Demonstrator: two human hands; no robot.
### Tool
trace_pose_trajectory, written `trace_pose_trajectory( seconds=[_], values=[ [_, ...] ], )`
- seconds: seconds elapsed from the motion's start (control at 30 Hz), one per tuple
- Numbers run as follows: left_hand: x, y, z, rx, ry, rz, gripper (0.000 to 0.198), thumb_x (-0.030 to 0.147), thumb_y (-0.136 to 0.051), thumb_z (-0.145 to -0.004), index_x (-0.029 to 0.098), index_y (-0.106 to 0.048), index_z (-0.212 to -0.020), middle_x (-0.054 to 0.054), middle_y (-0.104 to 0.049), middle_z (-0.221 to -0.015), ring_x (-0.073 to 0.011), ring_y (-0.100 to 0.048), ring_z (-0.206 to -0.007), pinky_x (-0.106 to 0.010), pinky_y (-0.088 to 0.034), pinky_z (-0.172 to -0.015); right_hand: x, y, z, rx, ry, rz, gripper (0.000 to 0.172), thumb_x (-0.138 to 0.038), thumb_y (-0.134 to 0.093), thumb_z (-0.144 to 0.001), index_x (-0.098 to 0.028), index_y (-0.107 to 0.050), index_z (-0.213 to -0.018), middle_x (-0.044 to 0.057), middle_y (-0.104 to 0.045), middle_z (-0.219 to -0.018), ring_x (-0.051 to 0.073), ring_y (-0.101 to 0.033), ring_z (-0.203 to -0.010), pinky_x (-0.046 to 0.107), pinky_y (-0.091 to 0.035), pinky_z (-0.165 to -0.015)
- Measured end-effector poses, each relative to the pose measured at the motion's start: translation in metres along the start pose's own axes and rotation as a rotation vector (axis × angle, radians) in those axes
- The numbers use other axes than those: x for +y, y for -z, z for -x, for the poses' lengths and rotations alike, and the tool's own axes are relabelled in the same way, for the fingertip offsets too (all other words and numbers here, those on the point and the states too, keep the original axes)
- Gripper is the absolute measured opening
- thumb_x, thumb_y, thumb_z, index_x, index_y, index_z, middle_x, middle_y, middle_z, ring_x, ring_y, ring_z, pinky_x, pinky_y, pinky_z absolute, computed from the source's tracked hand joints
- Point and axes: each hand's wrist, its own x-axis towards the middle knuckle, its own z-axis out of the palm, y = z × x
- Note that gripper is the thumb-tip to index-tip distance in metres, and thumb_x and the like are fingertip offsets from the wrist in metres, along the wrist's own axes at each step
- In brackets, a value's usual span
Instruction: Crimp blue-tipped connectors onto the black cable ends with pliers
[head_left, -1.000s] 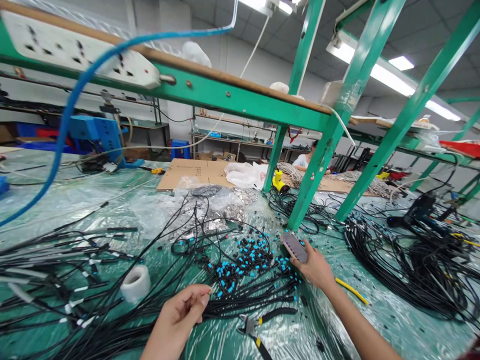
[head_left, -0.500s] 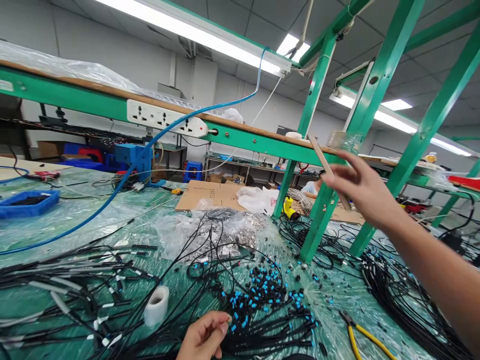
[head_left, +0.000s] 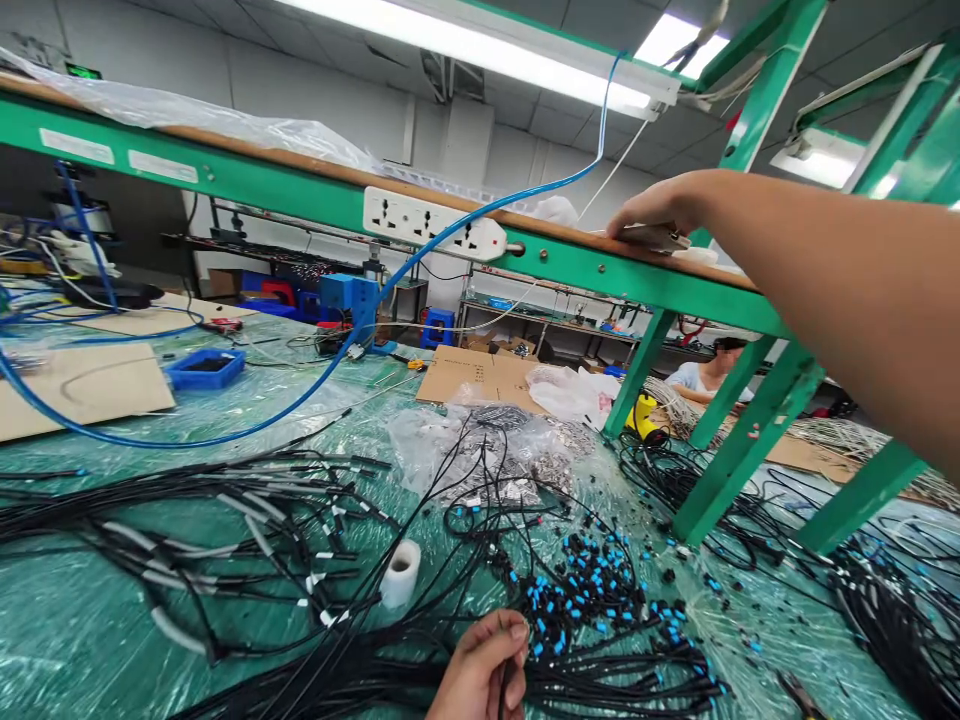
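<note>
My left hand [head_left: 484, 665] is closed in a pinch at the bottom centre, just left of the black connectors with blue parts [head_left: 585, 590]. A thin dark strand shows between its fingers; what the fingertips pinch is too small to tell. At the upper right, my right hand [head_left: 660, 205] reaches to the raised shelf [head_left: 300, 165], its fingers over a thin flat object [head_left: 652, 237] lying nearly level on the shelf edge. Below the hands, black cables [head_left: 600, 680] spread over the green, plastic-covered table. A white roll [head_left: 400, 572] stands among them.
Green posts [head_left: 739, 460] rise at the right. A blue air hose [head_left: 420, 250] arcs across the view. Also there are a power strip [head_left: 435, 225], a blue tray [head_left: 206, 370], plastic bags of metal parts [head_left: 487, 460], yellow-handled cutters [head_left: 801, 695] and a seated person [head_left: 709, 375].
My right hand has brought the flat object from beside the green post onto the shelf, tipping it from steep to nearly level. The view has turned right-to-left; my left hand still pinches.
</note>
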Motion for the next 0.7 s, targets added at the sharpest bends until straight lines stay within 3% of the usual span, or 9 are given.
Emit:
trace_pose_trajectory(
  seconds=[0.1,0.17,0.27,0.33,0.43,0.5,0.57,0.63,0.7],
  values=[
    [0.002,-0.003,0.004,0.000,-0.004,0.016,0.043,0.045,-0.087,-0.053,0.018,-0.056,-0.068,0.006,-0.050,-0.059,-0.0039,-0.033,-0.036,-0.018,-0.031,-0.030,-0.004,-0.011,-0.006,-0.207,-0.175,0.080,0.069,-0.029,0.004,-0.101,0.004,-0.054,-0.120,0.009,-0.050,-0.125,0.015,-0.060,-0.103,0.034,-0.045,-0.087],
    [0.006,-0.006,0.008,0.007,-0.028,0.020,0.043,0.045,-0.086,-0.054,0.018,-0.056,-0.068,0.006,-0.049,-0.059,-0.0045,-0.033,-0.038,-0.018,-0.033,-0.031,-0.005,-0.015,-0.009,-0.249,-0.221,0.114,0.073,-0.028,0.008,-0.099,0.001,-0.055,-0.121,0.007,-0.050,-0.124,0.016,-0.059,-0.106,0.036,-0.043,-0.091],
    [0.013,-0.012,0.015,0.029,-0.076,0.032,0.039,0.042,-0.085,-0.059,0.017,-0.056,-0.067,0.006,-0.045,-0.058,-0.0051,-0.033,-0.041,-0.018,-0.034,-0.034,-0.002,-0.014,-0.002,-0.165,-0.165,0.123,0.072,-0.034,0.001,-0.098,0.007,-0.056,-0.116,0.012,-0.049,-0.128,0.023,-0.052,-0.118,0.039,-0.039,-0.090],
    [0.017,-0.016,0.019,0.049,-0.103,0.034,0.038,0.040,-0.084,-0.061,0.017,-0.055,-0.065,0.006,-0.045,-0.059,-0.0057,-0.035,-0.044,-0.018,-0.035,-0.036,0.005,-0.011,0.021,-0.058,-0.054,0.089,0.084,-0.045,-0.006,-0.086,0.018,-0.058,-0.102,0.020,-0.043,-0.137,0.037,-0.037,-0.128,0.038,-0.037,-0.079],
    [0.017,-0.021,0.023,0.084,-0.164,0.013,0.031,0.039,-0.083,-0.066,0.016,-0.064,-0.074,0.004,-0.049,-0.062,-0.0073,-0.042,-0.050,-0.020,-0.038,-0.044,0.024,-0.014,0.101,0.070,0.121,-0.006,0.082,-0.056,-0.015,-0.080,0.007,-0.068,-0.090,0.015,-0.039,-0.146,0.038,-0.041,-0.125,0.039,-0.037,-0.077],
    [0.015,-0.022,0.025,0.110,-0.195,-0.003,0.033,0.038,-0.083,-0.066,0.015,-0.071,-0.086,0.002,-0.053,-0.067,-0.0088,-0.048,-0.057,-0.021,-0.042,-0.051,0.041,-0.030,0.182,0.223,0.343,-0.119,0.053,-0.049,-0.042,-0.087,-0.009,-0.067,-0.111,0.007,-0.054,-0.136,0.028,-0.049,-0.123,0.038,-0.036,-0.093],
    [0.011,-0.023,0.026,0.113,-0.196,-0.024,0.039,0.036,-0.085,-0.065,0.016,-0.073,-0.096,-0.001,-0.059,-0.075,-0.0106,-0.052,-0.063,-0.024,-0.045,-0.059,0.060,-0.057,0.269,0.077,0.373,-0.224,0.038,-0.034,-0.059,-0.087,-0.021,-0.060,-0.122,0.005,-0.061,-0.126,0.022,-0.055,-0.115,0.041,-0.039,-0.100],
    [0.007,-0.024,0.027,0.094,-0.186,-0.064,0.040,0.034,-0.085,-0.066,0.016,-0.073,-0.099,-0.003,-0.062,-0.080,-0.0116,-0.054,-0.067,-0.025,-0.046,-0.065,0.082,-0.090,0.348,-0.135,0.319,-0.283,0.031,-0.031,-0.062,-0.087,-0.026,-0.062,-0.117,0.005,-0.069,-0.108,0.020,-0.064,-0.097,0.038,-0.052,-0.085],
    [0.003,-0.026,0.028,0.080,-0.182,-0.119,0.038,0.031,-0.083,-0.068,0.017,-0.072,-0.102,-0.002,-0.063,-0.079,-0.0113,-0.055,-0.067,-0.024,-0.045,-0.067,0.103,-0.117,0.406,-0.392,0.065,-0.503,0.027,-0.033,-0.059,-0.091,-0.029,-0.061,-0.117,0.004,-0.068,-0.109,0.019,-0.064,-0.096,0.037,-0.053,-0.084]
  ],
)
